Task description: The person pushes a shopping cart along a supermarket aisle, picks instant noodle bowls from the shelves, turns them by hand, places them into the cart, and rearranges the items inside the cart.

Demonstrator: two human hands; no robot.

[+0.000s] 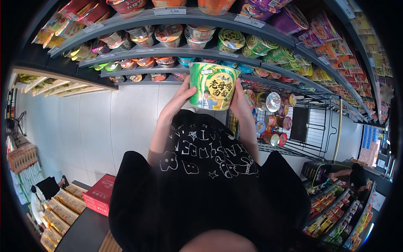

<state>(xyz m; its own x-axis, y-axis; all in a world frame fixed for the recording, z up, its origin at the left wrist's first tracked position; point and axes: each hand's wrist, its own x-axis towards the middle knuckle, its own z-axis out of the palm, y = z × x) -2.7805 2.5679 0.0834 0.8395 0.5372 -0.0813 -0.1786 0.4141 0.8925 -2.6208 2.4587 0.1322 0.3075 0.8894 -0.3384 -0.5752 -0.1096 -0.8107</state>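
Observation:
A green and yellow instant noodle bucket (pixel 215 87) is held upright in front of the chest, its printed label facing the camera. My left hand (pixel 183 93) grips its left side, with the thumb on the front. On the right side my right hand (pixel 238 97) presses against it, its fingers partly hidden behind the bucket. Just beyond the bucket are the lower shelves (pixel 168 80) with rows of noodle bowls.
To the right stands a black wire shopping cart (pixel 323 126) holding several noodle cups (pixel 273 122). Packed shelves (pixel 189 14) curve across the top and right. A red box (pixel 100 194) lies at the lower left. Other people (pixel 46 187) are at both lower edges.

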